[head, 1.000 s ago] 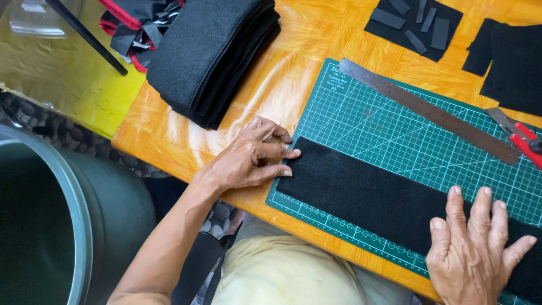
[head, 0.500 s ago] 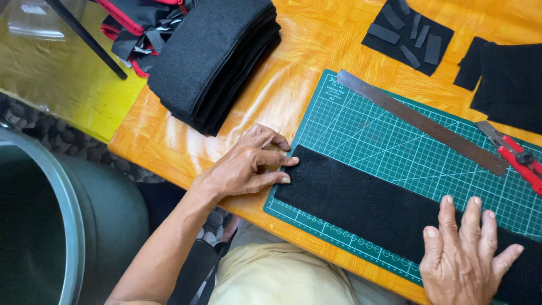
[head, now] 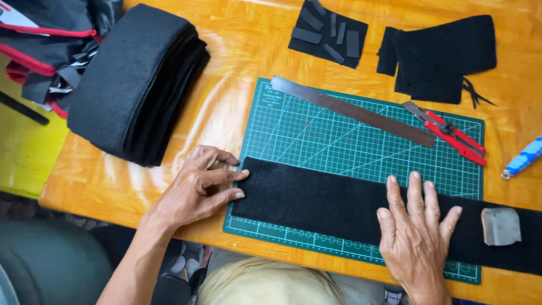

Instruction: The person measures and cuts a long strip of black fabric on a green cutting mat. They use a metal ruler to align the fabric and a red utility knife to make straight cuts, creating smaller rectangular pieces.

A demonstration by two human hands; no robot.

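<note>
Black felt strip lies lengthwise across the lower half of the green cutting mat, its right end running off the mat onto the orange table at the lower right of the frame. My left hand sits at the strip's left end, fingers loosely extended, tips touching the felt edge, gripping nothing. My right hand is spread wide and flat on the strip, pressing down, also holding nothing.

A grey chalk block rests on the felt at the far right. The steel ruler lies diagonally on the mat above the strip, apart from it. Red-handled snips lie just past the ruler's right end. A folded stack of black felt sits at upper left; cut black pieces and small strips along the top. A blue-and-white pen-like tool sits at the right edge.

Risks as I judge them: the strip looks slightly skewed to the mat's grid, so any marking could come out off-square. If one palm pushes harder than the other, the felt could ripple or creep. The overhanging right end is unsupported by the mat, and the chalk could slide off if the felt shifts.
</note>
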